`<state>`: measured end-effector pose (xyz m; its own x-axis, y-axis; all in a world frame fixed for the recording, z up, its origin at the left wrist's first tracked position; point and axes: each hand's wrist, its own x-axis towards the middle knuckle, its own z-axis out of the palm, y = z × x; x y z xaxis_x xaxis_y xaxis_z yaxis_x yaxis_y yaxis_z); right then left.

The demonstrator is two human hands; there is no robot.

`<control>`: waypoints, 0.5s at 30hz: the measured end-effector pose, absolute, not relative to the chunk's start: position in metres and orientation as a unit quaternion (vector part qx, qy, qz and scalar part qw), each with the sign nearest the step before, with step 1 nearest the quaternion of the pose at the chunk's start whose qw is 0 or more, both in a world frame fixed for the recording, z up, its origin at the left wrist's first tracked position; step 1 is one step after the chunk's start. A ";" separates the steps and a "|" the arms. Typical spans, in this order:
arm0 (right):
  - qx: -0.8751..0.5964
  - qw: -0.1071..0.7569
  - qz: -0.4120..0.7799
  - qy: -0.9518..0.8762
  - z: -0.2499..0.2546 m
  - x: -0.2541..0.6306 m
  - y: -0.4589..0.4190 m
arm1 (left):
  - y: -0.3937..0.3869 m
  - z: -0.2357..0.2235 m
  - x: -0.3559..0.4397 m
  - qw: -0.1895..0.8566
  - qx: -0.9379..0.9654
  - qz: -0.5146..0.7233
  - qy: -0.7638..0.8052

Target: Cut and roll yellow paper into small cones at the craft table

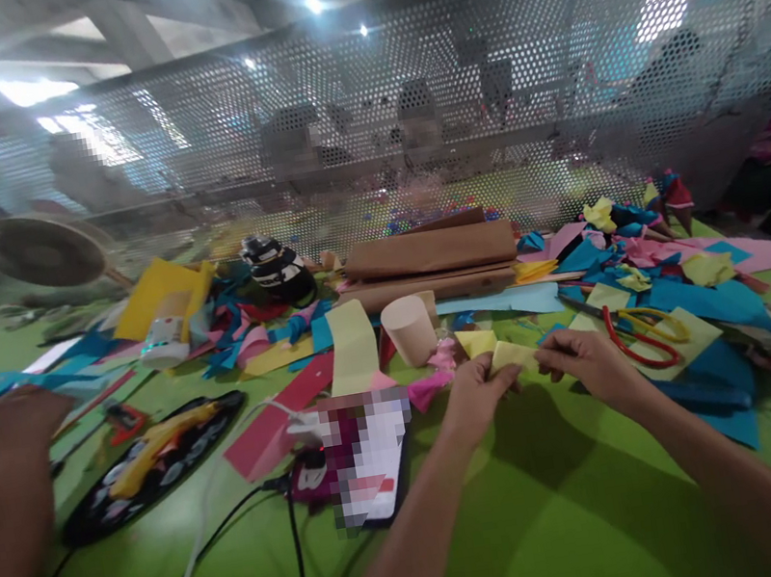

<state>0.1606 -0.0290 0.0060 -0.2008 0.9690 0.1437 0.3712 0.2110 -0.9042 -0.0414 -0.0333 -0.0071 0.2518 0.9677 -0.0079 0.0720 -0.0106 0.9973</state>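
Between my two hands is a small piece of pale yellow paper (514, 358). My left hand (476, 389) pinches its left end, thumb on top. At the right end, the fingers of my right hand (580, 363) are closed on the paper's edge. Just beyond my left hand lie a crumpled pink paper piece (431, 389) and a cream paper roll (410, 331) standing slightly tilted. Scissors with red and yellow handles (646, 337) rest on paper to the right of my right hand.
Coloured paper scraps cover the green table (573, 503). A phone (377, 465) and a purple power strip (319, 470) with cables lie left of my arm. Another person's hand (25, 414) is at far left. Folded brown cardboard (428, 257) lies before a perforated metal screen (361, 136).
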 end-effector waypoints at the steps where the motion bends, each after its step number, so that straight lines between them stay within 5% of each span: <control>1: -0.497 0.402 0.388 -0.664 0.005 0.163 -0.027 | -0.033 -0.008 -0.042 0.540 0.576 0.415 0.451; 5: -0.528 0.482 0.333 -0.615 0.011 0.188 -0.014 | -0.030 -0.009 -0.045 0.524 0.572 0.427 0.465; 8: -0.568 0.461 0.231 -0.642 0.025 0.222 -0.005 | -0.029 -0.009 -0.045 0.529 0.567 0.435 0.458; 15: -0.693 0.127 0.016 -0.710 0.029 0.285 -0.010 | -0.029 -0.008 -0.045 0.540 0.576 0.428 0.440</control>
